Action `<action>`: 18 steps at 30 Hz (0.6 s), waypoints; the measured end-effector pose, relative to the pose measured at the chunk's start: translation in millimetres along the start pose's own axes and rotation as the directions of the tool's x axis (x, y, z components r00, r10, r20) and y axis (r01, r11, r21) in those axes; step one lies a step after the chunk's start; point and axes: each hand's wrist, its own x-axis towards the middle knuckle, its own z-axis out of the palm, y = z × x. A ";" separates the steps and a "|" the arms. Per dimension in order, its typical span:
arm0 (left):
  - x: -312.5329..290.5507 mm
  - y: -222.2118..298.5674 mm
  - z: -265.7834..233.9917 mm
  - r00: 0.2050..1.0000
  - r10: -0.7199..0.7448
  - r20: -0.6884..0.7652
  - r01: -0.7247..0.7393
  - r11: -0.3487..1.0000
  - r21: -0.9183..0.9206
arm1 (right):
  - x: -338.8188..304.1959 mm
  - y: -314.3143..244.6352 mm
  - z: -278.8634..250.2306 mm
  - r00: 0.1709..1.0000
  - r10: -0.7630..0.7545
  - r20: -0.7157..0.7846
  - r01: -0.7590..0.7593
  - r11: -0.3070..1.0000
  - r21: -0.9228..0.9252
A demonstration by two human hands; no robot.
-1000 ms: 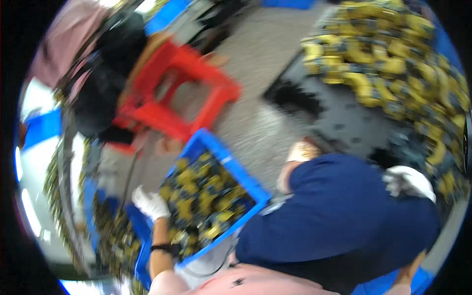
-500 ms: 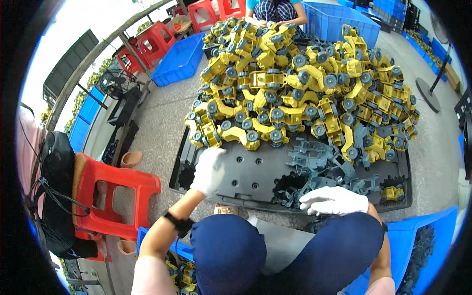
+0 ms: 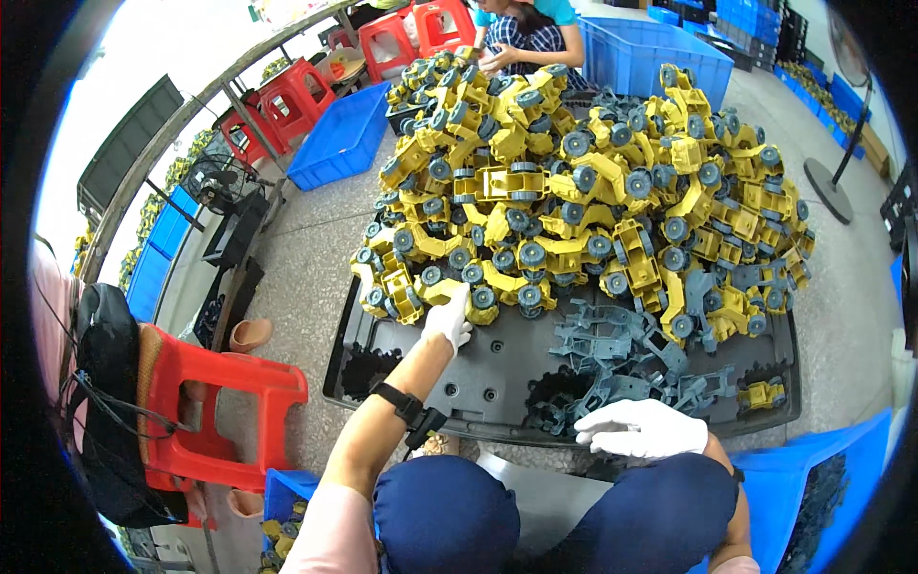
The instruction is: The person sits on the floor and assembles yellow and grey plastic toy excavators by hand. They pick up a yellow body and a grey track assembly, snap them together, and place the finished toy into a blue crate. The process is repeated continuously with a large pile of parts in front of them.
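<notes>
My left hand, in a white glove, reaches to the near edge of a big pile of yellow toy trucks with grey wheels. Its fingers are partly stretched out against or just over a yellow toy truck; no firm grip shows. On the right, my gloved right hand hovers by my knee at the tray's front edge, fingers extended and holding nothing. Grey plastic toy frames lie in a loose heap just beyond it. Both pile and heap rest on a black tray.
Small black wheels lie in the tray's left corner. Left of me stands a red stool. Blue crates stand on the floor, one large crate behind the pile. Across from me sits another person, hands near the pile.
My left hand has moved forward and right, from the tray's left part to the pile's edge. My right hand has stayed nearly in place. The view has shifted slightly.
</notes>
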 end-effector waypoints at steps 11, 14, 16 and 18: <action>16.5 -36.0 -36.0 0.901 0.312 0.302 -0.328 0.945 0.000 | 18.4 4.1 5.1 1.000 -0.012 -0.003 0.012 1.000 -0.014; -24.4 -47.3 -22.5 0.828 0.479 0.292 -0.487 0.872 -0.050 | 17.1 13.4 4.8 0.999 0.017 -0.036 -0.017 1.000 0.021; -42.5 -48.7 -28.5 0.803 0.534 0.266 -0.588 0.781 0.209 | 24.3 16.3 7.3 0.992 -0.035 -0.120 0.033 0.999 -0.015; -71.4 -38.9 -22.0 0.747 0.543 0.384 -0.643 0.737 0.210 | 36.4 31.0 12.9 0.970 -0.088 -0.227 0.116 0.987 0.114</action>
